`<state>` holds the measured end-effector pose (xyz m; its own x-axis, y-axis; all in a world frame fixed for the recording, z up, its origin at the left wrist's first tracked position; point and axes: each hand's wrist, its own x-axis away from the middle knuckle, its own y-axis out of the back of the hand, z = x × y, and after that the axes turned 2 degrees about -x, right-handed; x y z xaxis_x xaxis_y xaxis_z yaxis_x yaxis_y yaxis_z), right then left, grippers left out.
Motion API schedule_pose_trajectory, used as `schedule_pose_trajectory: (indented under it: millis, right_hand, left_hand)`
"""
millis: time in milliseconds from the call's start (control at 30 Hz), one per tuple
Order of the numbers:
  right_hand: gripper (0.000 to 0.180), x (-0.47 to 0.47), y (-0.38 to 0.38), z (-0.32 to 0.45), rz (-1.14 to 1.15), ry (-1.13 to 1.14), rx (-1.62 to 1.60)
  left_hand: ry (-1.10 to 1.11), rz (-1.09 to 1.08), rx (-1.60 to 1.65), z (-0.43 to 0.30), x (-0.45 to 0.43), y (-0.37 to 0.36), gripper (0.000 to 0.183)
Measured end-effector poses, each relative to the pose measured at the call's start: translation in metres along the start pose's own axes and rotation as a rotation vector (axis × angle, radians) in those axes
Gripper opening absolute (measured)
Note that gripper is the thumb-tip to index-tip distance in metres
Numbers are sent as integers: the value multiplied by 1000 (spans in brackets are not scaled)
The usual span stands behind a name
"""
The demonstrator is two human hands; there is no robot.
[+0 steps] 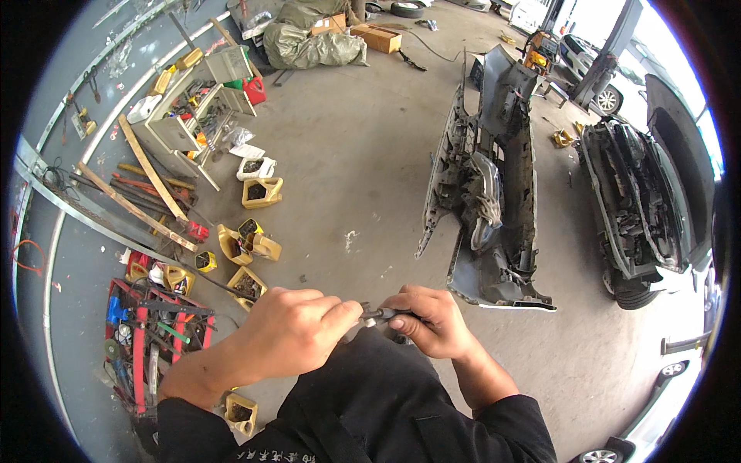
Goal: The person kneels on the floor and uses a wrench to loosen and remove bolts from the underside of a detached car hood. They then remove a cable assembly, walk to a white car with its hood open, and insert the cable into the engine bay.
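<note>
Both hands meet in front of the dark shirt at the lower middle. My right hand grips a small dark metal tool or part, its thumb and fingers closed round one end. My left hand has its thumb and forefinger pinched at the other end of that piece. A small whitish bit shows just below it between the hands. What exactly the piece is cannot be told, since the fingers cover much of it. Beyond my right hand lies a removed car bumper on the floor, with a headlamp resting inside it.
Cut-open oil jugs holding small parts stand at left, near a drawer cabinet full of tools. A red-framed rack with tools is at lower left, beside wooden boards. At right stands a car with its front stripped.
</note>
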<state>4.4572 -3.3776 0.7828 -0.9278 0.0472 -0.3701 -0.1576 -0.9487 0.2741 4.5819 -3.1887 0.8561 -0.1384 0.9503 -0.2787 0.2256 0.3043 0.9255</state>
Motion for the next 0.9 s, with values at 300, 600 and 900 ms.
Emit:
schedule_pose_trajectory:
  millis: [300, 600, 900]
  right_hand:
    - [21, 5, 3, 3, -13, 147, 262]
    - [25, 12, 7, 10, 43, 215, 419]
    - [21, 10, 7, 10, 173, 57, 247]
  left_hand:
    - [-44, 145, -21, -1, -3, -2, 10]
    - [98, 138, 507, 4, -2, -13, 8]
    - [-69, 180, 211, 6, 8, -22, 11]
